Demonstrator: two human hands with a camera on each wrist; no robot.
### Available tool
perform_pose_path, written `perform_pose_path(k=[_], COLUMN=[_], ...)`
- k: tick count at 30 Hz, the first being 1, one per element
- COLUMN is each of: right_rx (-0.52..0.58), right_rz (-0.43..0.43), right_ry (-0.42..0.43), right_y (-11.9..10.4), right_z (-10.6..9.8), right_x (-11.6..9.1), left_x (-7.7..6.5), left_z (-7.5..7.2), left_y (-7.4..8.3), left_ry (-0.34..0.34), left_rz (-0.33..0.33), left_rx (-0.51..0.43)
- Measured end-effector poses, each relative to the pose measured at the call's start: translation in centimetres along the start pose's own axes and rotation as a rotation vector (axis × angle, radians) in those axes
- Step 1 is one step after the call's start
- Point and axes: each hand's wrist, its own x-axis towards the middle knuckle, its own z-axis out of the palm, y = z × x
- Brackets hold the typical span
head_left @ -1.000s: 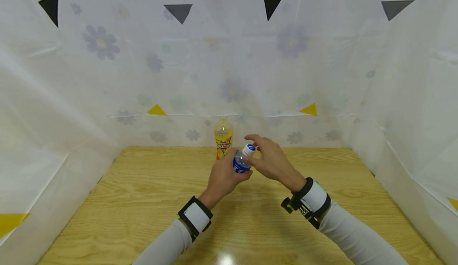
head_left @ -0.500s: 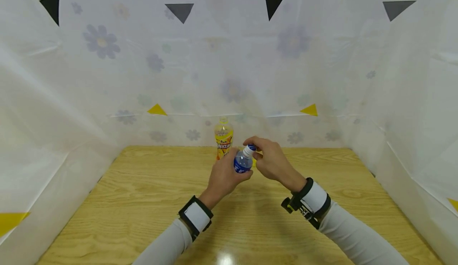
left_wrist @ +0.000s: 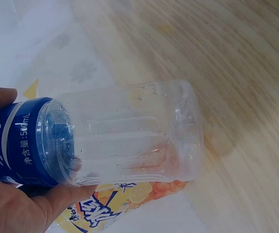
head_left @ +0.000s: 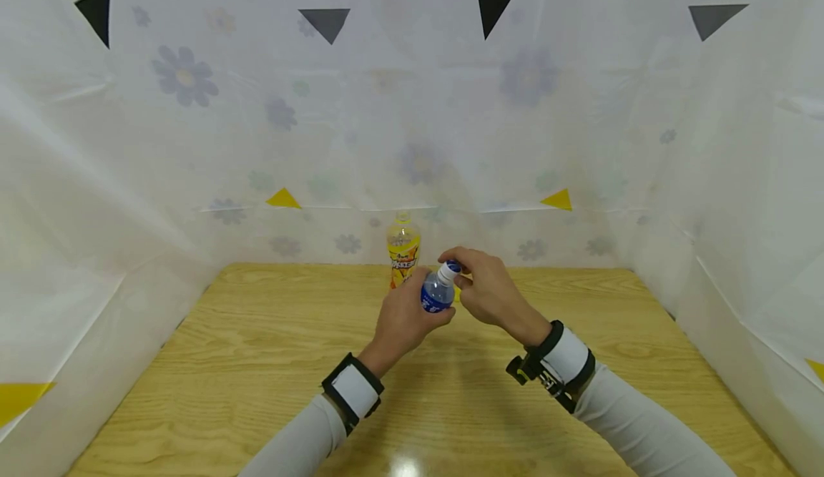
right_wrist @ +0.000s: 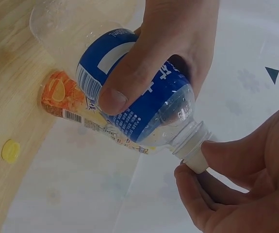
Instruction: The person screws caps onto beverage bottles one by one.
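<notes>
My left hand [head_left: 407, 312] grips a clear plastic bottle [left_wrist: 124, 136] around its blue label [left_wrist: 27, 138]. The bottle is tilted, its neck leaning toward the right hand in the head view. At the neck is a white cap [right_wrist: 196, 159] with a blue top [head_left: 453, 266], pinched between the thumb and fingers of my right hand [head_left: 489, 287]. Inside, the bottle shows small droplets on its walls. Just behind it stands a second bottle [head_left: 403, 248] with a yellow and orange label and an uncapped mouth, its lower part partly hidden by my left hand.
A small yellow cap [right_wrist: 10, 151] lies on the wooden table [head_left: 257, 362] near the second bottle, half hidden by my right hand in the head view. White flower-patterned sheeting [head_left: 412, 119] hangs at the back and both sides of the table.
My right hand's fingers have drawn in from a looser spread around the bottle's neck to pinch its cap. The yellow cap beyond that hand has come into sight. The left hand stays in place.
</notes>
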Motion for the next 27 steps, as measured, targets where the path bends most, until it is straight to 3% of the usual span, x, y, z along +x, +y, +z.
perform_pose_path(k=[17, 27], right_rx=[-0.013, 0.031], right_rz=[0.041, -0.009], right_ry=[0.035, 0.170], right_y=[0.4, 1.2], right_z=[0.3, 1.2], right_x=[0.3, 0.3], left_x=[0.0, -0.1], left_z=[0.0, 0.2], left_y=[0.0, -0.1], left_ry=[-0.003, 0.013], left_rz=[-0.004, 0.012], left_rx=[0.010, -0.007])
